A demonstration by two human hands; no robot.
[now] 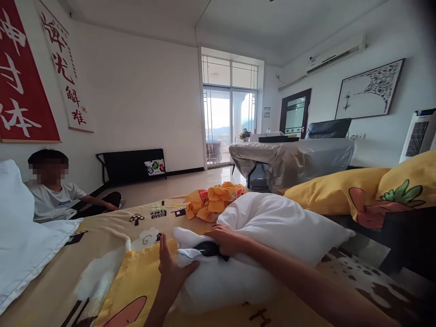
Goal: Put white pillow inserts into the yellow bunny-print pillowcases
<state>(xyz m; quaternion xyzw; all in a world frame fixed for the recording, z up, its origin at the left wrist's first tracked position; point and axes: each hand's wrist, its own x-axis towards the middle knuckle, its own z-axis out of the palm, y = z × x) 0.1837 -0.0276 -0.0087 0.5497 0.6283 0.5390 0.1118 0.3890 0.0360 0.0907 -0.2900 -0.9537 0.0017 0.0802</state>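
A white pillow (272, 227) lies on a bed covered with a yellow cartoon-print sheet (112, 227). My right hand (226, 239) rests on top of the pillow's near end, fingers curled round a fold beside a small dark patch (208, 248). My left hand (169, 265) presses against the pillow's left corner, fingers straight and thumb tucked under the white fabric. A yellow case with a pink print (136, 295) lies under and in front of the pillow.
A crumpled orange and yellow cloth (213, 200) lies beyond the pillow. Yellow pillows (357, 190) sit on the right. A white pillow (20, 236) is at the left. A person in a white shirt (54, 195) sits on the floor. A covered table (293, 159) stands farther back.
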